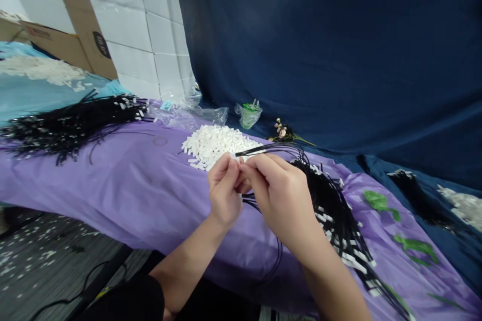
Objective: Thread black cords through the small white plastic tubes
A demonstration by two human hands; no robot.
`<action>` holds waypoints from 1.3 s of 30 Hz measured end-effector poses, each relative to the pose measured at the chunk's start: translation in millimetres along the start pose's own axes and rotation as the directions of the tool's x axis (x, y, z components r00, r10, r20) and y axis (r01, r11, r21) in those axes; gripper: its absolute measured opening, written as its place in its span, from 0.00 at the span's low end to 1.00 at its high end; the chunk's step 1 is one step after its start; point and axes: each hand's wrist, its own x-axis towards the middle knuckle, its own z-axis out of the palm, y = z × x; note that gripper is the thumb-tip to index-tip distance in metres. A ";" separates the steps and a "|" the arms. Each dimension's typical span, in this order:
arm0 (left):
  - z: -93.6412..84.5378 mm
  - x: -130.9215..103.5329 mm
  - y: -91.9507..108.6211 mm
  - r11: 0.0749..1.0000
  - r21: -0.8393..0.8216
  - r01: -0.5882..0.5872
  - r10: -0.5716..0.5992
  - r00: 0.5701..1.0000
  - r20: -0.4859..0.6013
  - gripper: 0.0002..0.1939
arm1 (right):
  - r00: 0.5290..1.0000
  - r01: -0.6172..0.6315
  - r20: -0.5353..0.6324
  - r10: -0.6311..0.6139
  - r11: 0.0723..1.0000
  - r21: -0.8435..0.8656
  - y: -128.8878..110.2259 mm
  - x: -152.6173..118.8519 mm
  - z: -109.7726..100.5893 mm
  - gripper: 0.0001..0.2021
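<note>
**Two hands pinch a black cord over a purple table**

Two bare hands meet above the near edge of the purple cloth (124, 185). The left hand (223, 191) has its fingers curled tight, thumb and forefinger pressed together on something small and white at the tips; what exactly it is cannot be told. The right hand (280, 193) is closed in the same narrow way, its fingertips touching those of the left, and it grips the black cord (263, 148) whose end pokes out leftward just above the knuckles. That cord loops behind the right hand and drops below the wrists, over the cloth's edge.

Just behind the hands lies a pile of small white pieces (214, 144), close to the fingertips but not touching them. To the right, running from behind the right hand down toward the lower corner, lies a thick bundle of black cords with white tags (339, 215).

Farther left on the cloth spreads another heap of black cords (68, 125). Beyond the white pile sit a crumpled clear plastic bag (196, 115), a small bag with green contents (248, 113) and a sprig of little pink flowers (284, 133). A dark blue drape (339, 50) hangs behind, and white cartons (135, 25) are stacked at the back left.
</note>
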 end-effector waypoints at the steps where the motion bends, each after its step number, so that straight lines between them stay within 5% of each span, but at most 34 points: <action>1: 0.6 -0.1 -0.1 1.000 -0.004 -0.015 0.015 1.000 -0.002 0.25 | 1.000 0.001 -0.002 -0.001 1.000 0.009 0.5 0.6 0.3 0.10; 14: 2.4 1.6 0.5 0.996 0.012 -0.087 0.087 0.994 -0.058 0.26 | 0.999 -0.038 0.042 0.030 0.980 0.194 6.9 5.4 0.1 0.12; 20: -3.7 8.2 -4.4 0.992 0.129 -0.004 0.003 1.000 0.005 0.19 | 0.999 -0.010 0.036 0.007 0.996 0.083 14.7 7.1 -13.6 0.07; 27: 2.2 6.7 0.2 0.987 0.133 0.088 -0.081 0.995 -0.059 0.17 | 0.994 -0.051 0.092 0.052 0.999 -0.008 8.4 5.8 -18.7 0.09; 39: 0.1 11.9 -1.2 0.988 0.145 0.050 -0.040 0.997 -0.068 0.20 | 0.999 -0.011 0.051 0.008 0.998 0.054 11.4 4.7 -21.2 0.07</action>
